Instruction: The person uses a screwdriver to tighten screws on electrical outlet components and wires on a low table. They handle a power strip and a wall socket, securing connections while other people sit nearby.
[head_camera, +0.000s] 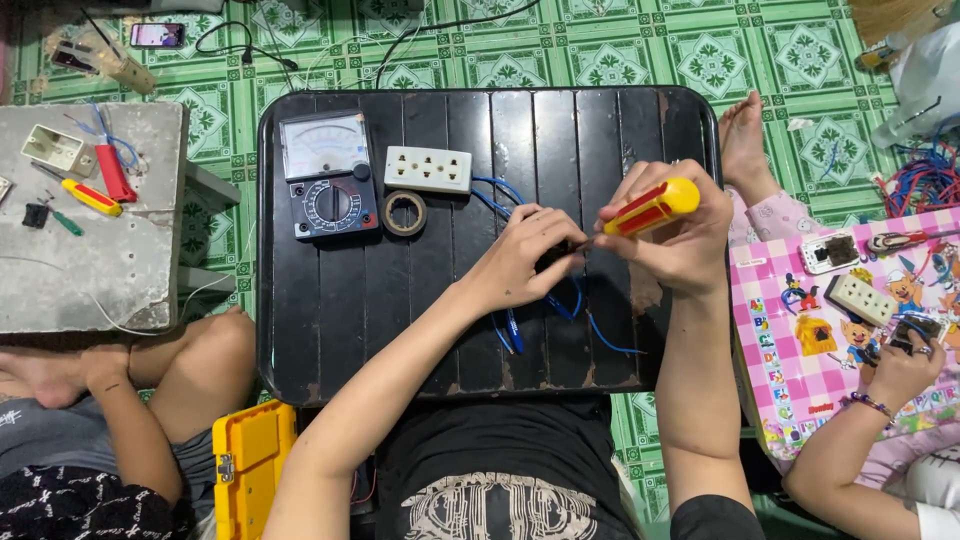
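Yellow-and-red screwdriver handle (650, 207) looks like glossy plastic. The black slatted worktop (340, 310) is worn, scuffed wood with a dull sheen, the white socket strip (428, 169) is smooth plastic, and the grey slab (80, 250) is rough concrete.

We see open tray (330, 330) surface lower left of centre; meter (328, 175), socket strip (428, 168) and tape roll (404, 212) crowd the upper left

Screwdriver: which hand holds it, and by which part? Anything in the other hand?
Right hand holds the screwdriver by its yellow-red handle. Left hand pinches a small dark part at the tip; what it is cannot be told.
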